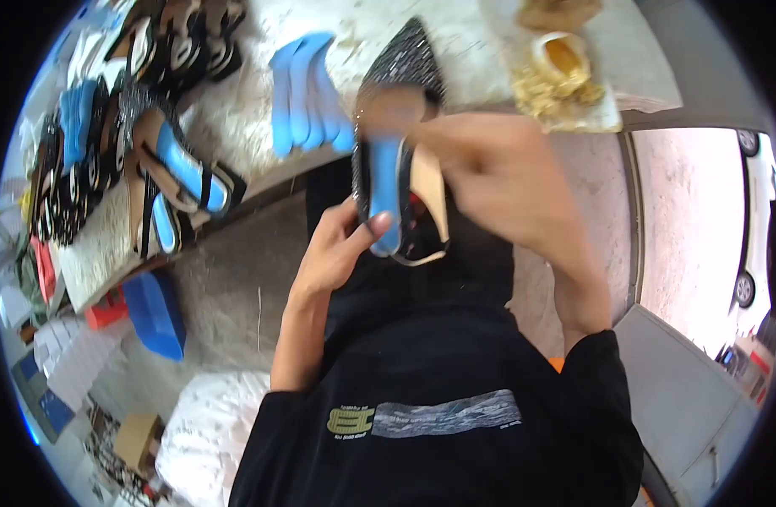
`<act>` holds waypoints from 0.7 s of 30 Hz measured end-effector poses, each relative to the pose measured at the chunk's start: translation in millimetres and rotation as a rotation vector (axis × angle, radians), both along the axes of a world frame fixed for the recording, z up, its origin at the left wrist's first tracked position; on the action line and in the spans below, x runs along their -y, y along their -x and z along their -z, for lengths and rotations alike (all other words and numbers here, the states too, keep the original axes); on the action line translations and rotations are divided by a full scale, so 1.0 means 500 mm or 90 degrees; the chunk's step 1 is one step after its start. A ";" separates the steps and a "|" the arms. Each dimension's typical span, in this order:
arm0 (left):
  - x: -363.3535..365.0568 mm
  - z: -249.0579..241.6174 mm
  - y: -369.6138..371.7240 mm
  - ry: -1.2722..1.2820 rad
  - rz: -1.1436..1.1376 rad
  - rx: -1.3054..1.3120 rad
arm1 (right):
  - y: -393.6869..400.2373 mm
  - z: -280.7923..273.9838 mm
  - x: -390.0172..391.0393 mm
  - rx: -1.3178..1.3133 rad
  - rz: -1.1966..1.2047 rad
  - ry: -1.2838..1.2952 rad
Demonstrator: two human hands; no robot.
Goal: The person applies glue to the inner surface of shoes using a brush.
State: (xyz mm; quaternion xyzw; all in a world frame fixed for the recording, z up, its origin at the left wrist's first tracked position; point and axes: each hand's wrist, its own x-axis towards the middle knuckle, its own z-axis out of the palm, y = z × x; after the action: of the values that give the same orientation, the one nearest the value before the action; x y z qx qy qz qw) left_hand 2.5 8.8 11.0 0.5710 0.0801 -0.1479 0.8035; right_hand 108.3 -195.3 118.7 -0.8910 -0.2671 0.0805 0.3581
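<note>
A pointed, glittery dark shoe (pixel 407 63) with a blue insole (pixel 384 190) is held over my lap, toe pointing away from me. My left hand (pixel 330 252) grips its heel end, the thumb pressed on the insole near the back. Over the middle of the shoe is my right hand (pixel 493 169), smeared by motion. Its fingers reach toward the insole, and I cannot make out whether they touch it or hold anything. Several loose blue insoles (pixel 306 97) lie fanned on the worktable (pixel 257 173), just left of the shoe's toe.
At the table's left stand several dark strappy shoes (pixel 189 169), some with blue insoles. A tub (pixel 563 61) smeared with yellowish residue sits at the table's right. Below the left edge is a blue plastic bin (pixel 154 313). A white bundle (pixel 210 431) lies on the floor.
</note>
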 end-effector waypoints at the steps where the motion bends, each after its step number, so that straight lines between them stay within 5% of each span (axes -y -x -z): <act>1: -0.010 0.008 0.002 0.013 0.011 -0.019 | -0.002 -0.029 0.046 -0.041 0.119 -0.191; 2: -0.015 0.011 0.001 0.025 0.019 -0.040 | -0.019 -0.023 0.084 0.017 0.188 -0.580; 4: -0.013 -0.003 -0.008 0.070 0.015 -0.002 | -0.036 -0.074 0.243 0.129 0.370 -0.332; 7: -0.001 -0.016 -0.021 0.176 -0.012 0.022 | -0.046 -0.074 0.265 0.175 0.340 -0.454; 10: 0.011 -0.004 -0.042 0.225 0.004 0.051 | -0.116 -0.038 0.231 0.145 0.405 -0.325; 12: 0.012 0.003 -0.038 0.280 0.011 0.060 | -0.142 -0.023 0.239 -0.042 0.346 -0.314; 17: 0.011 -0.006 -0.039 0.319 0.031 0.009 | -0.100 -0.124 0.263 0.151 0.371 -0.457; 19: 0.022 -0.012 -0.043 0.284 0.010 0.031 | -0.129 -0.085 0.278 -0.058 0.338 -0.310; 21: 0.032 -0.017 -0.046 0.212 -0.052 0.070 | -0.072 -0.105 0.306 0.029 0.377 -0.385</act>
State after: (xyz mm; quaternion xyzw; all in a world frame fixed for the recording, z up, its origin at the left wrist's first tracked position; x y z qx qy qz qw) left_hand 25.8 -7.4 19.6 0.4338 0.0337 -0.0949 0.8954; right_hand 144.1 -348.5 171.2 -0.7858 -0.0191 -0.1277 0.6048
